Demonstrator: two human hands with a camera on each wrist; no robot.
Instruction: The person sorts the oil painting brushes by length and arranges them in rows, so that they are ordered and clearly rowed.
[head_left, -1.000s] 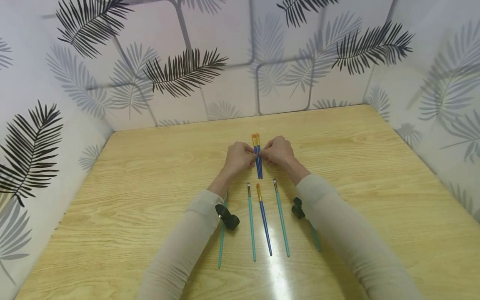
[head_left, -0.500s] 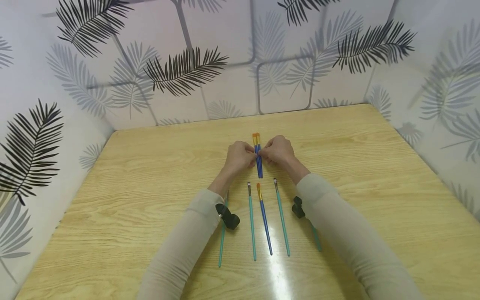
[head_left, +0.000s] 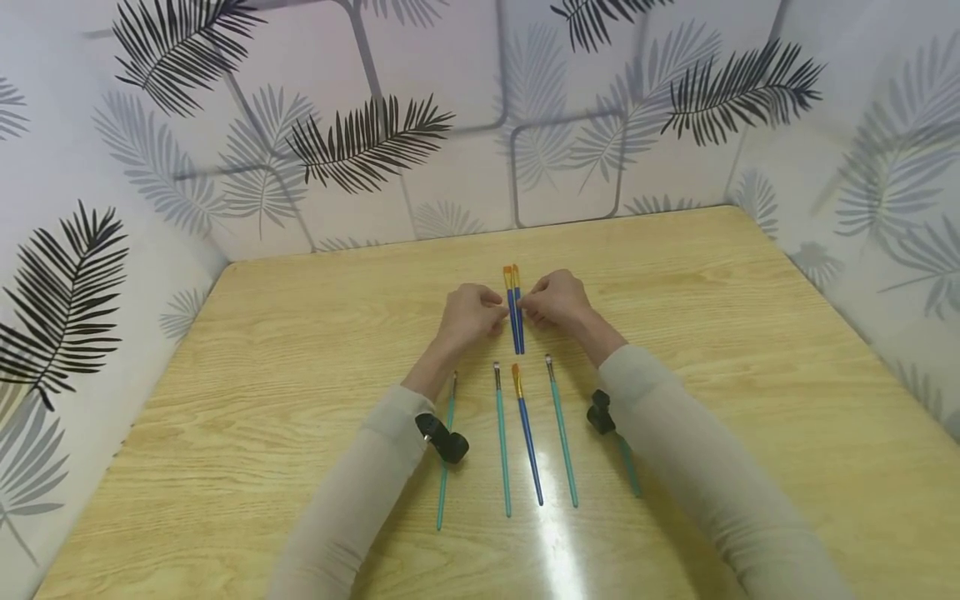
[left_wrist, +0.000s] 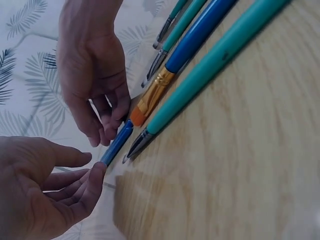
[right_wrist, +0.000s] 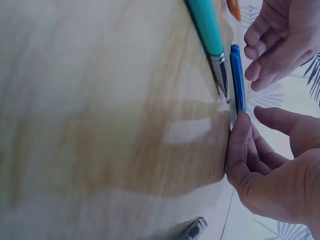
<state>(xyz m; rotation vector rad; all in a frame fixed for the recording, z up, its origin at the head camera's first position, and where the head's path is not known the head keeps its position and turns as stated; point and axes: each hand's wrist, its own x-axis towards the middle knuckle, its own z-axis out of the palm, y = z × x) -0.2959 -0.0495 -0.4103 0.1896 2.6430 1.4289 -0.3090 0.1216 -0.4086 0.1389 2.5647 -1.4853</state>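
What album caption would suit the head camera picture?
A person's fingers flank two blue paintbrushes, with four teal brushes and another blue one nearer the camera on a table.

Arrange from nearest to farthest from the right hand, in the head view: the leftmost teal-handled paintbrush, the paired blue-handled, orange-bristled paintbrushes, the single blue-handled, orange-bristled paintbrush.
1. Paired blue paintbrushes: just left of the right hand.
2. Single blue paintbrush: middle of the lower row.
3. Leftmost teal paintbrush: left end of that row.
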